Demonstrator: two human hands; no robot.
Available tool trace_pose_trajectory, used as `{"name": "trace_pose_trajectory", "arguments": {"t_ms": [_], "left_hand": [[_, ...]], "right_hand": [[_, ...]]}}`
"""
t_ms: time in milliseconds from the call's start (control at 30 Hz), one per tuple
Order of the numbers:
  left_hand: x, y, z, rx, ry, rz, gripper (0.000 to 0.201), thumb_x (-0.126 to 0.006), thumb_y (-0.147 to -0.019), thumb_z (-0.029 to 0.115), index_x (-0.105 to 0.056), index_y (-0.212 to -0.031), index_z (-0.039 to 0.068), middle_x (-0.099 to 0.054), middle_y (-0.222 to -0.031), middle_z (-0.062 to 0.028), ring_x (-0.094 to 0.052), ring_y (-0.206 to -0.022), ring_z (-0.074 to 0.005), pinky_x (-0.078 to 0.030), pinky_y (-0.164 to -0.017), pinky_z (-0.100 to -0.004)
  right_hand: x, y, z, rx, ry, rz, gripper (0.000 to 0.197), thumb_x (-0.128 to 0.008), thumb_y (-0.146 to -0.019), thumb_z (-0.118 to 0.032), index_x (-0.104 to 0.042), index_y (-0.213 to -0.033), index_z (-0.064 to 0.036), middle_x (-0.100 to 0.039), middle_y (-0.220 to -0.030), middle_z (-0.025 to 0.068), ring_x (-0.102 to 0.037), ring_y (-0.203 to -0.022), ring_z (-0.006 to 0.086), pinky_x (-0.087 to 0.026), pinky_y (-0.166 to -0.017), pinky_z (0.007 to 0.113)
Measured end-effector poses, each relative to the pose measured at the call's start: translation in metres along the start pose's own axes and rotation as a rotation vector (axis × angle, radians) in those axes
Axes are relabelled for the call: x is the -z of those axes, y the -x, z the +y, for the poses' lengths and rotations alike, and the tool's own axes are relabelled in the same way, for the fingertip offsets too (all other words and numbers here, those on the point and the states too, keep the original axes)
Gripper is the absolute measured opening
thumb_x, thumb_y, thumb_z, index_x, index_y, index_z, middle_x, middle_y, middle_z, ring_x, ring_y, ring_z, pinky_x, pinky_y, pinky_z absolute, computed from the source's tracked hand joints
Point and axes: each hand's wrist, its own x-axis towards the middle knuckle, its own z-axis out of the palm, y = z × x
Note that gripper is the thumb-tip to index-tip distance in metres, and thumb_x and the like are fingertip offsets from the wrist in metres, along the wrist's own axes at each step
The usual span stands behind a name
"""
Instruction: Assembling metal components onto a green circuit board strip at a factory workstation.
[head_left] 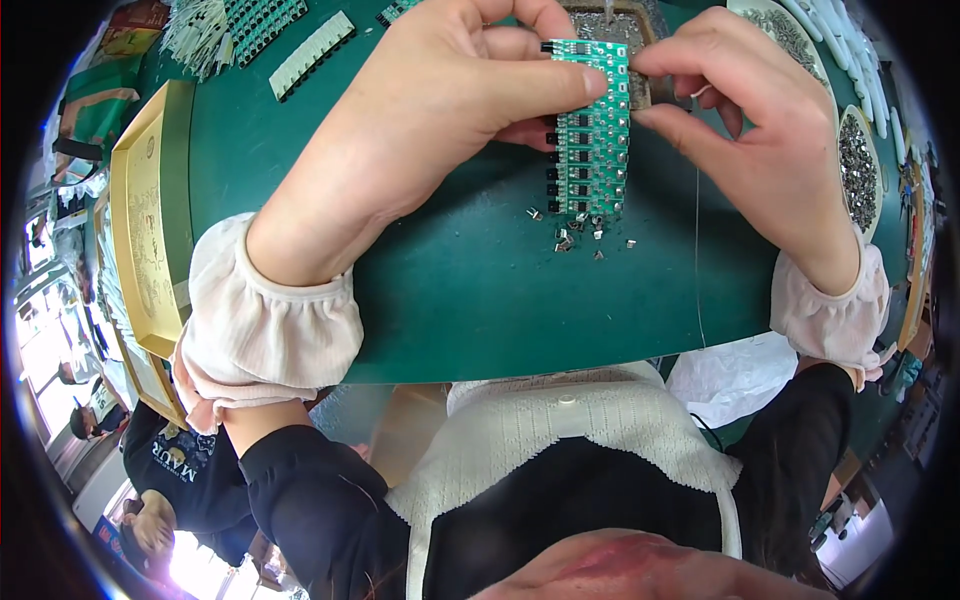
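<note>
Board point(594, 170), upper centre of the frame, is gripped by the left hand point(455, 95), thumb across its face, probably for steadiness; the right hand point(752, 105) curls beside it, any grip unclear.

The left hand point(450, 95) grips a green rectangular circuit board point(595, 165) with black components; the right hand point(755, 115) is at its right edge. Small silvery metal pieces point(564, 241) dot the dark-green worktop point(480, 300).
</note>
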Motion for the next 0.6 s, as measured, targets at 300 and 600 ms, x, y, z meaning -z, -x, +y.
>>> {"name": "trace_pose_trajectory", "arguments": {"t_ms": [300,600], "left_hand": [[-0.002,0.003,0.003,-0.034,0.039,0.006,0.024,-0.071,-0.095,0.001,-0.051,-0.106,0.006,-0.070,-0.091,-0.0030,-0.066,-0.078,-0.0075,-0.053,-0.068,-0.0195],[0.001,0.002,0.005,-0.151,0.005,0.101,0.024,-0.073,-0.092,0.000,-0.053,-0.102,0.008,-0.067,-0.087,-0.0004,-0.063,-0.074,-0.0061,-0.048,-0.065,-0.0191]], "right_hand": [[0.008,-0.003,-0.006,-0.048,-0.122,-0.061,0.027,-0.084,-0.077,0.002,-0.070,-0.100,0.0011,-0.068,-0.089,0.0090,-0.068,-0.075,0.0145,-0.054,-0.061,0.026],[0.011,-0.005,0.000,-0.681,-0.877,-0.306,0.020,-0.069,-0.096,0.000,-0.053,-0.110,0.0007,-0.064,-0.080,0.0020,-0.061,-0.065,0.0077,-0.046,-0.056,0.021]]}}
